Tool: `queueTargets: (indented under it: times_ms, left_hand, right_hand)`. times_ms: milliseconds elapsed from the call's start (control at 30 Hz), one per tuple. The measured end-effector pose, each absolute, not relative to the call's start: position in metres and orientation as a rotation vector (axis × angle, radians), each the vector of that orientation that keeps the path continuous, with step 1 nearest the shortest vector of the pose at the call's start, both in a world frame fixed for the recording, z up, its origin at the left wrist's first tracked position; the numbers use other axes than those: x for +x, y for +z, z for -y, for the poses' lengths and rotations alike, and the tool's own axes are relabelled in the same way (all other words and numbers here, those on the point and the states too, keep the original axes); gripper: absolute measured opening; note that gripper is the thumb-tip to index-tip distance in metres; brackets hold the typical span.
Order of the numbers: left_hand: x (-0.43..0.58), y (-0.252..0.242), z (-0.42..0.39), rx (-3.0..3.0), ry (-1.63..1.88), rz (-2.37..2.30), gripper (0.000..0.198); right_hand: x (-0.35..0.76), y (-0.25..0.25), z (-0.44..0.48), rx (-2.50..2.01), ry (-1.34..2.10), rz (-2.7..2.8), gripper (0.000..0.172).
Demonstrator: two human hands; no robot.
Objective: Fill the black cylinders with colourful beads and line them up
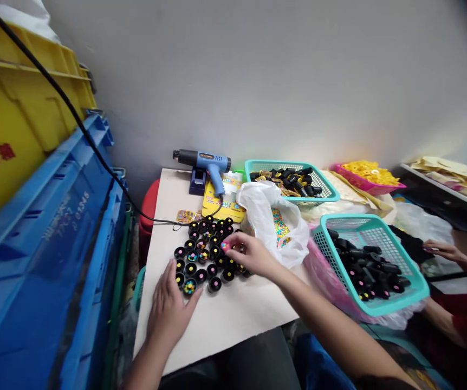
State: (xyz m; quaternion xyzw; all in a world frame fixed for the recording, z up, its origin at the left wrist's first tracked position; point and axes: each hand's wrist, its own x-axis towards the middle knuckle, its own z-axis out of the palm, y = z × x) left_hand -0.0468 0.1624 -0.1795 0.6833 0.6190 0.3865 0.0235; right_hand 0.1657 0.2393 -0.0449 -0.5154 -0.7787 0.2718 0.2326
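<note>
Several small black cups (207, 254) holding coloured beads stand in a cluster on a pale board (225, 319). My left hand (169, 310) lies flat and open on the board, fingertips touching the nearest cups. My right hand (246, 253) hovers over the right side of the cluster, fingers pinched on a small pink bead (225, 246). A white plastic bag (276, 219) of multicoloured beads lies open just right of that hand.
A blue heat gun (206, 162) sits at the board's far edge, its black cable running up left. Teal baskets (374, 225) (290, 167) hold black parts; a pink tray (365, 181) holds yellow pieces. Blue and yellow crates (42, 227) wall the left. Another person's hand (445, 250) is at right.
</note>
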Motion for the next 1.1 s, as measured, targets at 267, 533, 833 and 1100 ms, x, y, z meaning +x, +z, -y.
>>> queueTargets:
  times_ms: [267,533,833,1100]
  left_hand:
    - [-0.045,-0.176,-0.163,2.123,1.227,-1.915,0.086]
    - [-0.044,-0.179,-0.163,2.13,1.216,-1.933,0.086]
    - [-0.045,-0.179,-0.161,2.098,1.233,-1.929,0.088]
    - [-0.044,-0.181,-0.165,2.111,1.28,-1.902,0.087]
  right_hand:
    - [0.097,-0.075,-0.259,-1.379,0.31,2.513,0.016]
    - [0.073,-0.073,-0.267,-1.176,-0.11,2.796,0.017]
    - [0.105,-0.032,-0.254,-1.094,-0.217,2.606,0.021]
    - [0.273,-0.006,-0.285,-2.07,-0.026,1.827,0.017]
